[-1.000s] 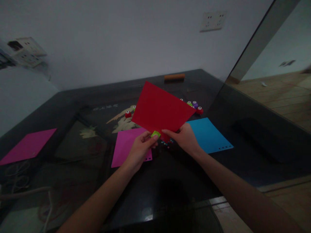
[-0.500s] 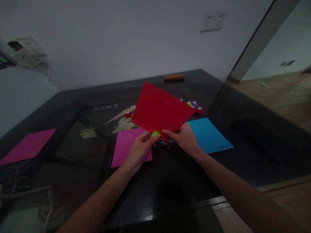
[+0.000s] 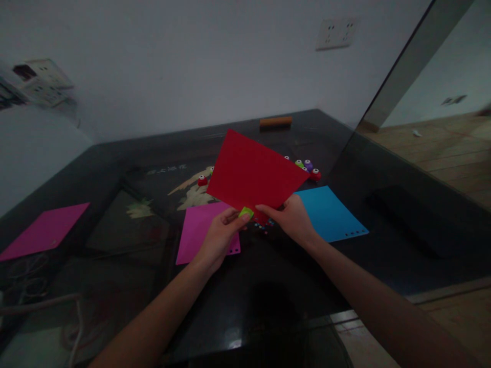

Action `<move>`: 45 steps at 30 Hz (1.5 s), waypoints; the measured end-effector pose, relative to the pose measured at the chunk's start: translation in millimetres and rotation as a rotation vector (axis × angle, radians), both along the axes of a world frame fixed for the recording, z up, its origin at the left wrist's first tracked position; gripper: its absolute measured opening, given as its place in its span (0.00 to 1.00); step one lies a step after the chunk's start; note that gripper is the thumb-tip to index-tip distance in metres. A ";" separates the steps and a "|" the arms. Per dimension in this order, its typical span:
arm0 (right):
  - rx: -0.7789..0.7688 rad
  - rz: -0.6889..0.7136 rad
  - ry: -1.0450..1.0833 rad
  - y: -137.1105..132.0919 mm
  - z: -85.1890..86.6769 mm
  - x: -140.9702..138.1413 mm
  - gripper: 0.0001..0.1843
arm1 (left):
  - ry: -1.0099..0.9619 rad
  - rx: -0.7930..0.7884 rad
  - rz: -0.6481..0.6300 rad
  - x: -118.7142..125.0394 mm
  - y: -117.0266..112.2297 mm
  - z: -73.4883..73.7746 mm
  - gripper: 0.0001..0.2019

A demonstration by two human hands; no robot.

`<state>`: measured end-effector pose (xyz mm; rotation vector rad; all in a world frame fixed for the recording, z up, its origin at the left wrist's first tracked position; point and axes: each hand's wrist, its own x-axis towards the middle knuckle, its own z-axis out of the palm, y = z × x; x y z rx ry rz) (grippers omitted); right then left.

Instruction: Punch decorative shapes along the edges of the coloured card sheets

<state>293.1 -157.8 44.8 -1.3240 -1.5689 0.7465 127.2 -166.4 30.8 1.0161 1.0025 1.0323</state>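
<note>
A red sheet of paper (image 3: 255, 171) is held up, tilted, above the dark glass table (image 3: 115, 174). My right hand (image 3: 291, 220) pinches its near edge. My left hand (image 3: 220, 237) is closed round a small green paper punch (image 3: 246, 212) set against the same edge. A pink sheet (image 3: 201, 227) with punched holes lies flat under my left hand. To the right of my right hand lies a blue sheet (image 3: 330, 212), also with holes along one edge. Tiny punched bits (image 3: 264, 225) are scattered on the glass between my hands.
Several small punches, red, green and purple (image 3: 307, 167), stand behind the red sheet, and one red punch (image 3: 202, 180) to its left. Another pink sheet (image 3: 44, 230) lies at the far left. An orange cylinder (image 3: 275, 121) rests by the wall. Cables (image 3: 38, 301) show under the glass.
</note>
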 end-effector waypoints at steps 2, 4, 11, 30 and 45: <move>0.007 0.005 0.006 -0.1 0.2 0.1 0.10 | 0.001 0.002 0.000 0.0 -0.2 0.5 0.14; 0.010 0.006 0.010 -0.1 0.4 0.0 0.10 | 0.002 0.008 -0.001 -0.2 -0.4 0.8 0.14; -0.001 0.009 0.027 -0.6 1.2 -0.2 0.10 | 0.018 0.021 -0.006 -0.4 -0.1 2.1 0.14; 0.003 0.012 0.024 -1.4 2.3 -0.6 0.09 | -0.029 0.002 -0.002 -2.6 3.4 -3.4 0.10; 0.022 0.018 0.008 -0.3 0.5 0.2 0.08 | -0.058 -0.015 -0.013 -1.9 3.1 -1.4 0.10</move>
